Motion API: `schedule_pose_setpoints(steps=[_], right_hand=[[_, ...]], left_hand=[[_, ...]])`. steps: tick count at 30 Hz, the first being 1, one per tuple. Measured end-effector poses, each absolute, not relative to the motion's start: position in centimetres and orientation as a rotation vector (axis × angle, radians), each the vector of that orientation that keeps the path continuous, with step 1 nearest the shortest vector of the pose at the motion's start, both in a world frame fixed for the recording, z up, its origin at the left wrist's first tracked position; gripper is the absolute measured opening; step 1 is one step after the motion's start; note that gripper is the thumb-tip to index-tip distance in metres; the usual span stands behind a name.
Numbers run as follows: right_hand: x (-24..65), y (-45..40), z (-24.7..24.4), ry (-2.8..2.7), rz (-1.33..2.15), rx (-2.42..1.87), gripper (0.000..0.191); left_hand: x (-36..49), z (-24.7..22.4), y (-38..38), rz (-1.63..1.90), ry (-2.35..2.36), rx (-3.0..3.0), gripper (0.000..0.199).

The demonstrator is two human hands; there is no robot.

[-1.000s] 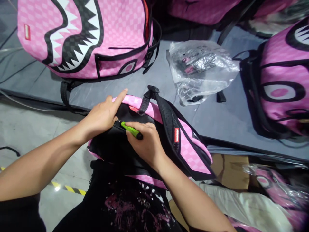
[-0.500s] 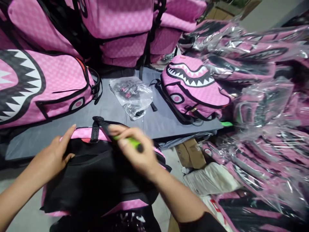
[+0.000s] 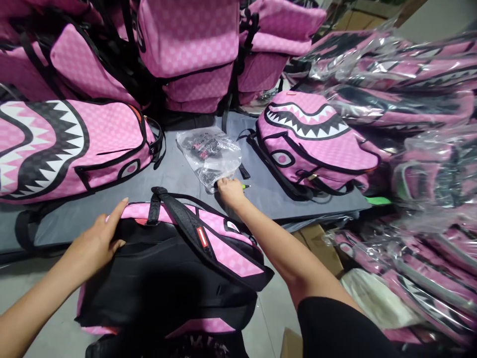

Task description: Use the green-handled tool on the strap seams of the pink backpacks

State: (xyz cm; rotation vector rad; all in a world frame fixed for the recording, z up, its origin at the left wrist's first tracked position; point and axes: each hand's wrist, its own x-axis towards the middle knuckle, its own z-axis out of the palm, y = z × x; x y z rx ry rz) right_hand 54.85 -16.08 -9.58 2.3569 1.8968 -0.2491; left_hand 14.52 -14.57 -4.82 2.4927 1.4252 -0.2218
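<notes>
My left hand [image 3: 102, 236] is closed on the top edge of a pink and black backpack [image 3: 156, 278], thumb on the black back panel side. The backpack leans toward me with its back panel up. A strap [image 3: 186, 219] with a small red label lies across it. Farther forward, my right hand [image 3: 230, 193] is down at the grey table with fingers closed around a small lime-green tool [image 3: 245, 186]. Its thin tip points right, but its exact kind is unclear. Right beside that hand lies a clear plastic bag [image 3: 214, 151] with small dark and pink items inside.
Pink backpacks with shark-mouth prints stand on the grey table [image 3: 276, 201], one at left [image 3: 108, 129], one at right [image 3: 309, 124]. More pink bags [image 3: 190, 40] are piled behind. Plastic-wrapped bags [image 3: 421, 109] are stacked at right, above a cardboard box [image 3: 316, 243].
My right hand has moved from the backpack's strap forward and right to the table beside the plastic bag, with the green tool. My left hand still grips the backpack. The view has shifted slightly.
</notes>
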Motion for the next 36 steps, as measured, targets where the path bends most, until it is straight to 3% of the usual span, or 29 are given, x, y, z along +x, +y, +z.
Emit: schedule_pose_setpoints(steps=[6, 13, 15, 17, 20, 26, 32, 36], right_hand=[[54.0, -17.5, -8.2, 1.852, -0.227, 2.422, 0.03], [52.9, -21.9, -1.7, 1.697, -0.155, 2.736, 0.029], [50.6, -23.2, 0.2, 1.867, -0.408, 2.797, 0.029], [47.3, -23.9, 1.3, 2.142, -0.871, 2.779, 0.027], [41.7, -23.7, 1.6, 2.484, -1.266, 2.489, 0.017], [35.2, -21.6, 0.0, 2.509, -0.697, 1.869, 0.024], [33.4, -20.8, 0.0, 2.416, -0.469, 1.538, 0.028], [32.1, -20.2, -0.5, 2.376, -0.537, 1.406, 0.03]], left_hand=[[14.9, -4.3, -14.4, -0.317, 1.436, 2.488, 0.083], [15.9, -2.8, -15.1, -0.362, 1.441, 2.485, 0.083], [16.3, -2.3, -15.2, -0.38, 1.447, 2.482, 0.087], [16.7, -1.8, -15.3, -0.401, 1.441, 2.468, 0.095], [16.9, -1.1, -15.4, -0.402, 1.402, 2.397, 0.106], [15.1, -0.7, -15.4, -0.215, 1.217, 2.249, 0.105], [14.1, -1.7, -16.0, -0.073, 1.188, 2.221, 0.103], [13.9, -2.5, -15.9, 0.032, 1.158, 2.223, 0.101]])
